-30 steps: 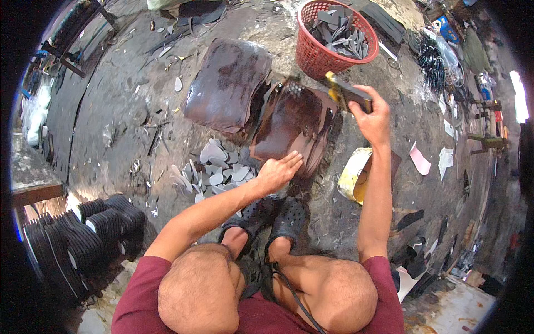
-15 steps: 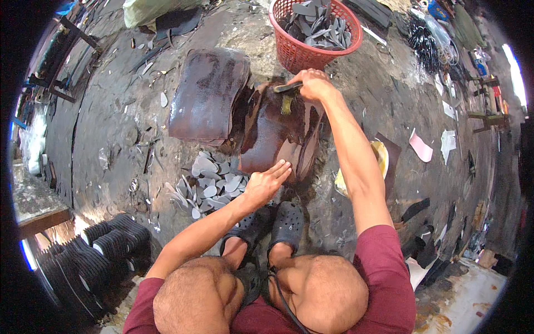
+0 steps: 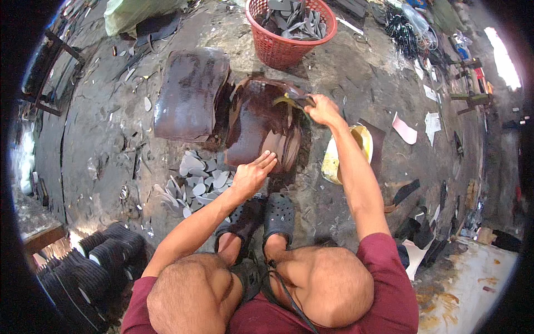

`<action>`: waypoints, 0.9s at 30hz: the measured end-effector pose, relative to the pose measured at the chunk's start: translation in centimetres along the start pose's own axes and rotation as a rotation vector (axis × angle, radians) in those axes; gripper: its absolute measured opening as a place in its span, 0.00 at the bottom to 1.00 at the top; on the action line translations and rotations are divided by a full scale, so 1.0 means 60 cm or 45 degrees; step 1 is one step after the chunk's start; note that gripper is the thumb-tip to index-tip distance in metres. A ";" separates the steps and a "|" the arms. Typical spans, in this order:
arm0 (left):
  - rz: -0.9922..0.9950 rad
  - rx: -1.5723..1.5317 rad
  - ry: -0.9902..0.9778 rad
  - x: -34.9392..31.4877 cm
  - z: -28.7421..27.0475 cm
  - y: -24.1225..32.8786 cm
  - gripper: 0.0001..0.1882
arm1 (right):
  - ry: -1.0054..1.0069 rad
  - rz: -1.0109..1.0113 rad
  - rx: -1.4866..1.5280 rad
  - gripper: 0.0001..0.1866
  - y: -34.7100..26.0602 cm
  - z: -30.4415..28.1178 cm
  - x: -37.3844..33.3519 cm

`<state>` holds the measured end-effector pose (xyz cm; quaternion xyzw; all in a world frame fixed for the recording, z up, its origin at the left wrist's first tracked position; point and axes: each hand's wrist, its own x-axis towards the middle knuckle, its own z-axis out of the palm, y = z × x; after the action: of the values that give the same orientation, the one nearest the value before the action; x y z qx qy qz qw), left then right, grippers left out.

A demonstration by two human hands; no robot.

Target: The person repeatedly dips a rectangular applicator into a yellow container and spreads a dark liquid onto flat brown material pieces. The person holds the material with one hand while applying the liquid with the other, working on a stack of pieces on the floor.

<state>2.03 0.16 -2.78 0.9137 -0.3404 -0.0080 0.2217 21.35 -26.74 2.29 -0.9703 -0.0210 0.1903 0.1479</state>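
The brush [image 3: 294, 101], clamped in the right hand [image 3: 324, 109], is being swept rightward across the right brown stack [image 3: 250, 118], more being coated, its near edge being pressed by the flat left hand [image 3: 253, 176].

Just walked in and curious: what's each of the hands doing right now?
Left hand: open, touching the near edge of the brown sheets.
Right hand: closed, holding a brush.

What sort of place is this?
Probably a shoemaking workshop: black sole-shaped pieces stand in rows, flat grey cutouts sit in a red plastic basket, and glossy dark-brown sheets lie in stacks.
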 end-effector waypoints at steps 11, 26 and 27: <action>-0.018 0.002 0.108 0.011 0.009 -0.002 0.31 | 0.307 -0.188 0.123 0.23 -0.083 0.020 -0.101; -0.115 -0.197 0.337 -0.023 -0.025 -0.022 0.31 | 0.345 -0.460 0.068 0.17 -0.088 0.072 -0.152; -0.228 -0.247 0.440 -0.031 -0.029 -0.020 0.28 | 0.359 -0.508 0.037 0.17 -0.081 0.077 -0.179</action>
<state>1.66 2.82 -1.97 0.9025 -0.2123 0.0965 0.3620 9.72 -21.86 3.55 -0.9617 -0.1885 0.0205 0.1980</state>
